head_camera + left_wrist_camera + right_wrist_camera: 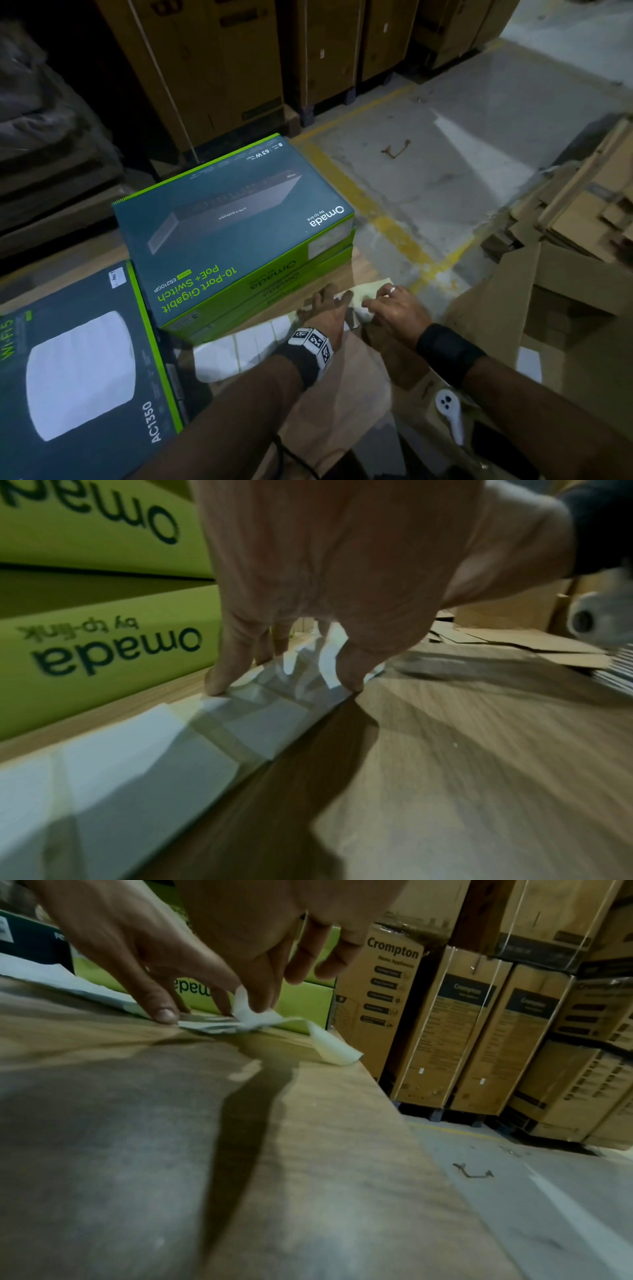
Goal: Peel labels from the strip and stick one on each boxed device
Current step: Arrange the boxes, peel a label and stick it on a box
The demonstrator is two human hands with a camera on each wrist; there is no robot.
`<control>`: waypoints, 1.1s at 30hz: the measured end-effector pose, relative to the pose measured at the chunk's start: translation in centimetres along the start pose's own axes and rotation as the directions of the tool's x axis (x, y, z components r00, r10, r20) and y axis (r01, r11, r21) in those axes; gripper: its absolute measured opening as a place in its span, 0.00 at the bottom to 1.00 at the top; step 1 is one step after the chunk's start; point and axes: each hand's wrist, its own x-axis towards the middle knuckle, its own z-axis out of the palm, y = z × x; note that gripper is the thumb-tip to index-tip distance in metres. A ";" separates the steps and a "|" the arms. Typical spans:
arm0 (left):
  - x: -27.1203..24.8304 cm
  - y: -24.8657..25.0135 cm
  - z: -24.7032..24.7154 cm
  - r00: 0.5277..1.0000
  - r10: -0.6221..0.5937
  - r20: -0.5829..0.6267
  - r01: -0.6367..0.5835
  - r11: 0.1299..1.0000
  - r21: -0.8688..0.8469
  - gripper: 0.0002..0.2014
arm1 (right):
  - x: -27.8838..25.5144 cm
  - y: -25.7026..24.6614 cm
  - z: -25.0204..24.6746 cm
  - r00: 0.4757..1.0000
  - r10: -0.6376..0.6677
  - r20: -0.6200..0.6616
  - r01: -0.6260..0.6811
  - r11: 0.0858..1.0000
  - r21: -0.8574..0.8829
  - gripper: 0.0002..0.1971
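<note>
A white label strip [239, 346] lies along the wooden table [342, 394] in front of a stack of green-and-teal Omada switch boxes [239, 219]. My left hand [329, 299] presses the strip flat with straight fingertips [219, 688]. Just to its right, my right hand [368, 306] pinches the lifted corner of a label [245, 1010] between thumb and finger. Beyond the hands, the bare backing [337, 1049] curls up toward the table's edge. A teal AC1350 Wi-Fi box [78, 370] sits at the near left.
The table's right edge [394, 1096] drops to a grey floor with a yellow line [376, 212] and a small bent scrap [395, 150]. Tall brown Crompton cartons [479, 1031] stand behind. Flattened cardboard [565, 222] is piled at the right.
</note>
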 end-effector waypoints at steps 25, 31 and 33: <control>0.2 1.3 -1.2 0.974 -0.221 0.054 0.227 0.924 -0.309 0.30 | -2.3 -1.0 -1.0 0.993 -0.093 0.074 0.091 0.995 0.027 0.10; 0.3 0.5 -0.8 0.983 -0.171 0.062 0.181 0.938 -0.297 0.31 | -3.2 -1.4 -2.1 0.990 -0.083 0.113 0.078 0.996 0.053 0.09; 0.4 0.2 -0.7 0.990 -0.109 0.088 0.126 0.969 -0.214 0.33 | -3.2 -1.7 -2.8 0.993 -0.066 0.103 0.062 0.997 0.044 0.08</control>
